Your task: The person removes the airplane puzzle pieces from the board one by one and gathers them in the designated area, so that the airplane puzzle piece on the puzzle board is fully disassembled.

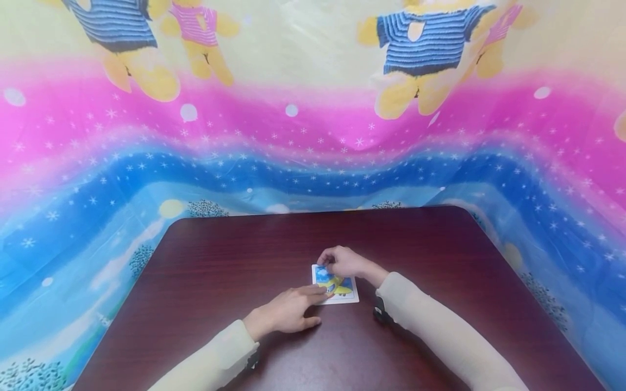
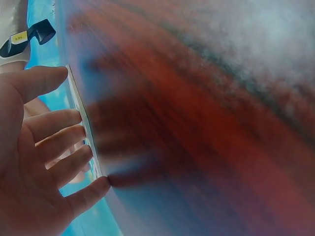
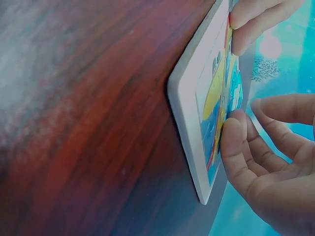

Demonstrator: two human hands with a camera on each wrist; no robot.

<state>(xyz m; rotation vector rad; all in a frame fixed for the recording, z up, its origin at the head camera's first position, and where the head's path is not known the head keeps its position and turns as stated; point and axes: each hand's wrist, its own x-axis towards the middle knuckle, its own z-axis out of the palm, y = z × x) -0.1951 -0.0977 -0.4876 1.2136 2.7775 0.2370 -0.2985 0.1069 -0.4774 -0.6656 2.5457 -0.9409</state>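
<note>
A small flat picture puzzle with a pale border lies on the table, showing a yellow aeroplane on blue. My left hand rests with outstretched fingers on its left and near part; the thumb is spread apart. In the left wrist view those fingers lie along the puzzle's edge. Over the far part, my right hand has bent fingers, with thumb and fingertips bunched at the picture. In the right wrist view a blue puzzle piece stands slightly raised beside the right fingertips, which partly hide what they pinch.
The dark reddish-brown table has rounded far corners. Behind it and along both sides hangs a cloth backdrop with bears, snowflakes and coloured bands. Dark straps with small devices sit at the wrists.
</note>
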